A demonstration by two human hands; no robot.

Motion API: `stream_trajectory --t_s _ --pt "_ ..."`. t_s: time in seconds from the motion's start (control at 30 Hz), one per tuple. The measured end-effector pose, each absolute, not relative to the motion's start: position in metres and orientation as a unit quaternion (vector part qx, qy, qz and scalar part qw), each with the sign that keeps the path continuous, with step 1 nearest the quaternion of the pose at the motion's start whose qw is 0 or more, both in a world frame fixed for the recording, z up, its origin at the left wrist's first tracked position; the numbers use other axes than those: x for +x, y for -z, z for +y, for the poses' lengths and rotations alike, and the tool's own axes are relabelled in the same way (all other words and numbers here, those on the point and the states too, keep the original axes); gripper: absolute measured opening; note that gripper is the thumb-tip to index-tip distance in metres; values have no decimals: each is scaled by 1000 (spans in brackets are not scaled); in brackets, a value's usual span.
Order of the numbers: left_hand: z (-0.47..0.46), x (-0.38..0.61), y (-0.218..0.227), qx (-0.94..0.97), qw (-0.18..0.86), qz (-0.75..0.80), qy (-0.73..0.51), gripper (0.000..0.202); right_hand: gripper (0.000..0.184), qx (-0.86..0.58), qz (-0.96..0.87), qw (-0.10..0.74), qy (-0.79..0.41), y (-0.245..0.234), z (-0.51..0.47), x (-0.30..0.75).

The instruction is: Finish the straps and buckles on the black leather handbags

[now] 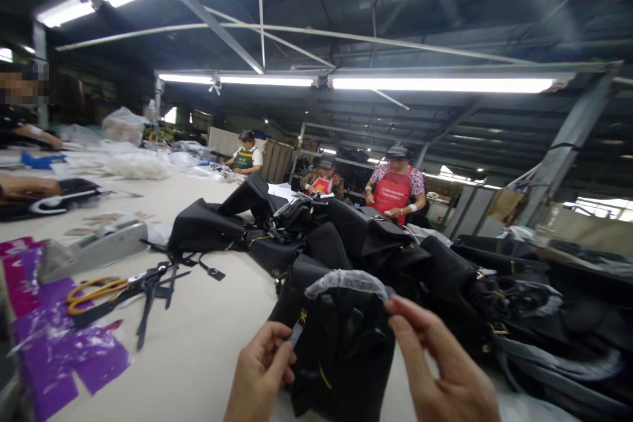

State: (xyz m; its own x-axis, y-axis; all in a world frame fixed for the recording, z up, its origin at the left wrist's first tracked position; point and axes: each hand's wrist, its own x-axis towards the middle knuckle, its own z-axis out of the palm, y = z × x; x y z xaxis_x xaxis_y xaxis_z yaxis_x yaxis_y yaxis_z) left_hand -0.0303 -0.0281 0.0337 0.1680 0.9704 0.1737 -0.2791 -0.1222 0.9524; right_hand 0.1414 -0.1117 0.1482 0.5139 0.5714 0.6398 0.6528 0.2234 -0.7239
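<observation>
A black handbag (356, 379) stands on the table in front of me. Its top handle (349, 280) is wrapped in clear plastic. Between the thumb and fingers of my left hand (262, 369) is a plastic-covered zipper pull (297, 331), hanging from gold hardware on the bag's left side. My right hand (442, 366) is at the right end of the wrapped handle, thumb and forefinger closed around its end. The fingertips hide exactly what is gripped there. Behind this bag lies a heap of similar black bags (331, 244).
Orange-handled scissors (99, 293) and black straps (146, 310) lie left, near purple plastic sheets (54, 343) and a grey tape dispenser (99, 247). More bags with wrapped handles (558, 356) crowd the right. Co-workers, one in a red apron (393, 191), are around the table.
</observation>
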Motion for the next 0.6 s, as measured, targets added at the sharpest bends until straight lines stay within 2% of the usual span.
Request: stream_trajectory --t_s 0.07,0.13,0.23,0.37,0.43,0.5,0.6 --pt "-29 -29 -36 497 582 341 -546 51 48 -579 -576 565 119 -178 -100 161" --pt "-32 -28 -36 476 586 349 -556 56 61 -557 -661 498 72 -199 -82 170" --pt "-37 -29 -26 456 562 375 -579 64 69 -554 -719 406 -108 -216 -61 170" --pt "-38 -34 4 471 518 397 -593 63 72 -488 -713 299 -406 -226 -58 163" --pt "-35 -35 13 491 509 396 -586 65 72 -460 -674 324 -479 -226 -61 161" --pt "-30 -32 9 526 514 394 -552 67 67 -459 -619 403 -494 -224 -60 159" --pt "-17 -20 -16 592 527 337 -508 64 58 -472 -571 538 -403 -218 -53 158"
